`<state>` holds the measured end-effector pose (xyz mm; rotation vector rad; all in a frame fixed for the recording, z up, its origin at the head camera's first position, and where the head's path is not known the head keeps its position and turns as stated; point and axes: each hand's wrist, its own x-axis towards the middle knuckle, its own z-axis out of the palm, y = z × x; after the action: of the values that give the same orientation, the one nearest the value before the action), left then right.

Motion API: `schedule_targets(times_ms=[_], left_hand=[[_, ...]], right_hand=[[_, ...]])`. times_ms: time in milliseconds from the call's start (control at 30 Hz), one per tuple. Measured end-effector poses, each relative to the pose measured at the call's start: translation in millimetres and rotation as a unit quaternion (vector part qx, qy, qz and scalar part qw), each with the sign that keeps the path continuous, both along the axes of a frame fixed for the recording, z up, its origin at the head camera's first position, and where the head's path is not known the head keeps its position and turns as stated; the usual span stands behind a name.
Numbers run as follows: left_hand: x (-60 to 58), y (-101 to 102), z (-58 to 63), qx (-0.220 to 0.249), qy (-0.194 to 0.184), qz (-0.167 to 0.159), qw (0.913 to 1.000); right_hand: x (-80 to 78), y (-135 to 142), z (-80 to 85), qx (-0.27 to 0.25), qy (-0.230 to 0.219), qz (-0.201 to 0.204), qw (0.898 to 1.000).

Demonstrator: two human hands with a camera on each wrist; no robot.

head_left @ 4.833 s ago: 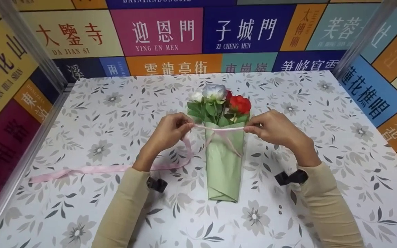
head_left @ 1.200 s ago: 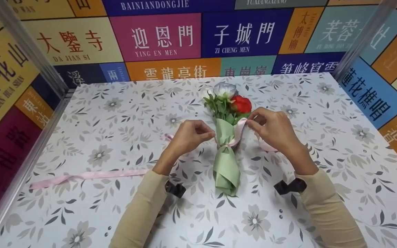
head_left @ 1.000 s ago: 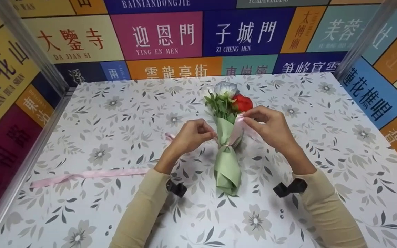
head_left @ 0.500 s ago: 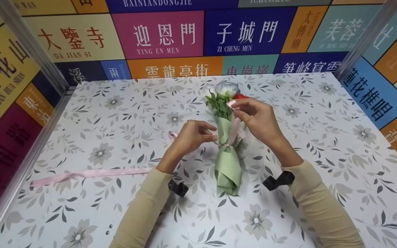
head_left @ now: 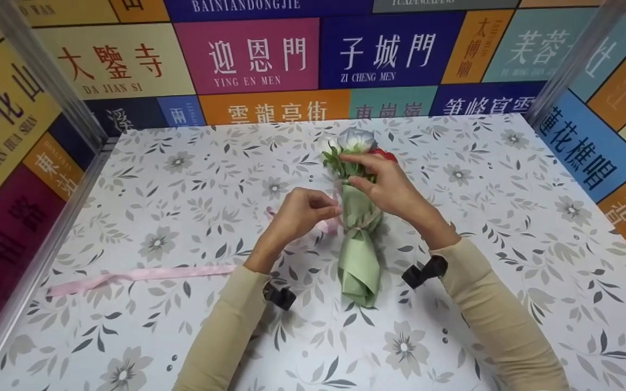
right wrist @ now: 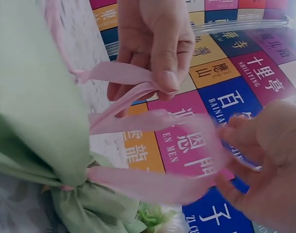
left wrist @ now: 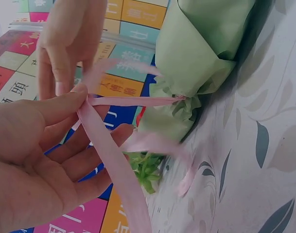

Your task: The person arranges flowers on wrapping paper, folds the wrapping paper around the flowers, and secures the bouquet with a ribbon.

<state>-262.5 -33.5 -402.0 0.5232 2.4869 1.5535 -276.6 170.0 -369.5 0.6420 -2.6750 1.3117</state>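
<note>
A bouquet in pale green wrapping paper (head_left: pixel 359 266) lies on the table, its waist cinched by a pink ribbon (left wrist: pixel 119 170). My left hand (head_left: pixel 298 217), at the left of the bouquet, pinches the ribbon between thumb and index finger; a taut strand runs from there to the knot (left wrist: pixel 179 98). Over the stems and leaves, my right hand (head_left: pixel 394 187) has its thumb and index finger spread apart. A blurred loop of ribbon (right wrist: pixel 162 187) hangs right at its fingertips in the right wrist view. The right hand partly covers the red flower (head_left: pixel 385 154); a pale blue flower (head_left: pixel 357 139) shows above it.
A long ribbon tail (head_left: pixel 144 274) stretches across the table to the left, passing behind the left sleeve. The table (head_left: pixel 508 217) has a floral-patterned cover. Panels with printed characters (head_left: pixel 248 54) enclose the back and sides.
The paper has been cinched at the waist since the earliest frame. Lately the right hand has carried a ribbon end leftward over the bouquet, and its fingers have spread. The left hand stays nearly still.
</note>
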Motion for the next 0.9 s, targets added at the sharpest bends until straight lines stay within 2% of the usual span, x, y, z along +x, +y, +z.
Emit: schedule_targets(times_ms=[100, 300, 567, 733, 900], left_hand=[[-0.4, 0, 0.3, -0.001, 0.008, 0.002, 1.0000], [0.2, 2, 0.4, 0.004, 0.011, 0.017, 0.9998], [2.5, 6, 2.1, 0.015, 0.011, 0.056, 0.9983], [4.6, 9, 1.4, 0.015, 0.001, 0.077, 0.9969], [6.7, 12, 2.6, 0.021, -0.036, 0.076, 0.9962]], right_hand=[[1.4, 1, -5.3, 0.017, 0.012, -0.011, 1.000], [12.4, 7, -17.8, -0.014, 0.053, -0.002, 0.998], [28.0, 6, -28.9, 0.014, 0.051, 0.024, 0.998], [31.9, 2, -33.6, -0.007, 0.046, 0.007, 0.999], [33.0, 0, -38.6, -0.039, 0.070, -0.010, 0.997]])
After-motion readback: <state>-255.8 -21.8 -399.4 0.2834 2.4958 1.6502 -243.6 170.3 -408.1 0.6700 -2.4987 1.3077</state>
